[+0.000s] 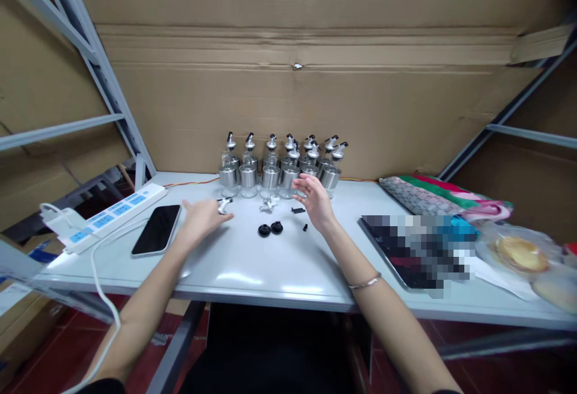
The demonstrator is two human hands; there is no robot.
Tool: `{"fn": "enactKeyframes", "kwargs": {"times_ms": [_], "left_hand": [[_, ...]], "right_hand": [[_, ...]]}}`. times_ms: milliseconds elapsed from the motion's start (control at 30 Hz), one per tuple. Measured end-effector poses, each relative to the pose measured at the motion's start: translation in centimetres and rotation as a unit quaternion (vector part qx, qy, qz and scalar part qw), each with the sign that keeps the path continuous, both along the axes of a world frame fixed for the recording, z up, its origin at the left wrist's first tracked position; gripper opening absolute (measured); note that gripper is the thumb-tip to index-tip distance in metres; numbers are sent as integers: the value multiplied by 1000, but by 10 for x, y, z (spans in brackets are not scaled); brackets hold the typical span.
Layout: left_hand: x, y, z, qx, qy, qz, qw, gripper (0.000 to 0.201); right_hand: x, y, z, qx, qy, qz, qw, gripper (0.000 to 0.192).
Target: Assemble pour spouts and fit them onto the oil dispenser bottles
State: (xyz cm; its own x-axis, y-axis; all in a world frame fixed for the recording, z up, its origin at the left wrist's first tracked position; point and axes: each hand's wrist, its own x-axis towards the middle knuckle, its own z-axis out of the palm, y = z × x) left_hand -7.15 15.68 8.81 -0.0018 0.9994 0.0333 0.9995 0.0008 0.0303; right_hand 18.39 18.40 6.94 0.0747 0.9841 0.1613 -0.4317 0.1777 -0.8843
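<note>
My left hand [202, 216] lies low over the white table [252, 273], its fingertips touching a small metal spout part [224, 204]. My right hand [315, 200] hovers with fingers spread and holds nothing, just in front of a group of several glass bottles with steel collars and pourer tops [279, 168]. Between the hands lie another metal spout part [269, 204], two round black caps [270, 229] and small black bits [298, 210].
A black phone [157, 230] and a white power strip [106, 218] with its cable lie to the left. A dark tablet [406, 249], folded cloth [428, 197] and bagged bread [518, 254] lie to the right. Cardboard [315, 81] backs the table.
</note>
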Motion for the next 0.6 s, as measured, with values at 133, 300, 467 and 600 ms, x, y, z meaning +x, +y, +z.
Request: {"fn": "enactKeyframes", "kwargs": {"times_ms": [133, 300, 467, 600], "left_hand": [[53, 16, -3, 79, -74, -126, 986, 31], [80, 29, -29, 161, -178, -223, 945, 24], [73, 29, -48, 185, -206, -273, 921, 23], [71, 28, -49, 207, -218, -310, 902, 23]], "right_hand": [[-1, 6, -8, 10, -126, -22, 992, 35], [-6, 6, -18, 101, -338, -2, 936, 29], [-12, 1, -21, 161, -417, 35, 894, 25], [-12, 1, -21, 198, -436, 15, 878, 20]]}}
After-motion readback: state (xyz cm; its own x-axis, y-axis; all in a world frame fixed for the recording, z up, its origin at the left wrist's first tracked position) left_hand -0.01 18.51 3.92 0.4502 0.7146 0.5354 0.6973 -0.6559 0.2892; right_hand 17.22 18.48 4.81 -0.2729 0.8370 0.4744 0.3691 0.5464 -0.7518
